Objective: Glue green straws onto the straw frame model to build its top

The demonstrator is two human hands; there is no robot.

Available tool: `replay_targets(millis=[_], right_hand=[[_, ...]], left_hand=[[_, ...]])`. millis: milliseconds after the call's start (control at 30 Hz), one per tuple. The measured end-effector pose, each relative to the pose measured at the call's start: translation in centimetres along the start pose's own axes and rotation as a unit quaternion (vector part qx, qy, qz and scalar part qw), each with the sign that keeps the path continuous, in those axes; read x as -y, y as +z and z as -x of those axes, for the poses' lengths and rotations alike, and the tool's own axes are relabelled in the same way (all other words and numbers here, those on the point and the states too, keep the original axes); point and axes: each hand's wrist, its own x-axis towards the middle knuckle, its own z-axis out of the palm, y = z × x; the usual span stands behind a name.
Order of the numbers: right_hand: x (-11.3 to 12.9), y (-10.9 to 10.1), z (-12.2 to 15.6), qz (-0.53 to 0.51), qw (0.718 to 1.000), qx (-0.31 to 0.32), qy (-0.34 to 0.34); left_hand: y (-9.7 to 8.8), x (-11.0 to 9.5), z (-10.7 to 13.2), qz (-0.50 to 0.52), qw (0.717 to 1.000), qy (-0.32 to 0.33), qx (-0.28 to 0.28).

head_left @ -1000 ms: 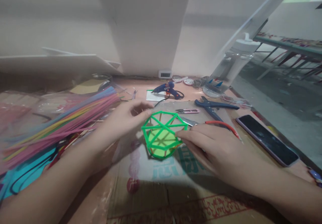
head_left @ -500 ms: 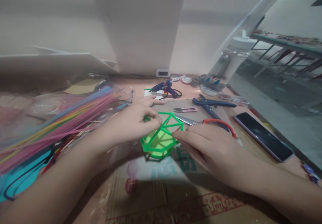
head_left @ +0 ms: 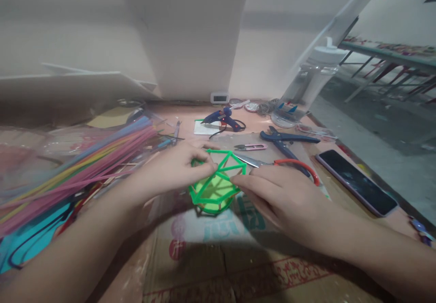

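Observation:
Between my hands is a small green frame [head_left: 218,201] built of thin strips in triangles, with a yellow-green base inside it. My left hand [head_left: 184,164] pinches its upper left edge between thumb and fingers. At the frame's right side, my right hand [head_left: 282,191] has its fingers closed on the edge; the fingertips are partly hidden. Just behind the right hand lie scissors [head_left: 297,163] with orange-red handles. Pink thread snips [head_left: 251,147] lie beyond the frame.
A blue glue gun [head_left: 221,117] rests at the back, near a clear bottle [head_left: 303,94]. Blue cutters [head_left: 286,139] and a phone [head_left: 356,180] lie to the right. Colourful pipe cleaners [head_left: 102,162] spread across the left. Printed cardboard [head_left: 204,271] covers the front.
My left hand's outstretched finger has drawn in and down behind the green frame. The frame and my right hand stay almost in place; the view has shifted slightly.

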Motion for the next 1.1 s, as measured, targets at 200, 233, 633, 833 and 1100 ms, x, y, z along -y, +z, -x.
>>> replay_targets(millis=[200,233,633,833,1100], right_hand=[[-0.1,0.1,0.1,-0.005,1.000,-0.009,-0.007],[-0.1,0.1,0.1,-0.004,1.000,-0.011,-0.009],[-0.1,0.1,0.2,0.011,1.000,-0.004,-0.008],[0.0,-0.1,0.1,0.006,1.000,-0.010,-0.007],[0.2,-0.1,0.1,0.000,1.000,-0.014,-0.007]], left_hand=[[-0.3,0.1,0.0,0.043,0.999,-0.017,0.020],[-0.3,0.2,0.0,0.052,0.998,-0.014,0.025],[0.3,0.3,-0.2,0.048,0.999,-0.017,0.008],[0.5,0.2,-0.4,0.046,0.999,-0.008,0.005],[-0.5,-1.7,1.1,-0.135,0.975,0.104,-0.145]])
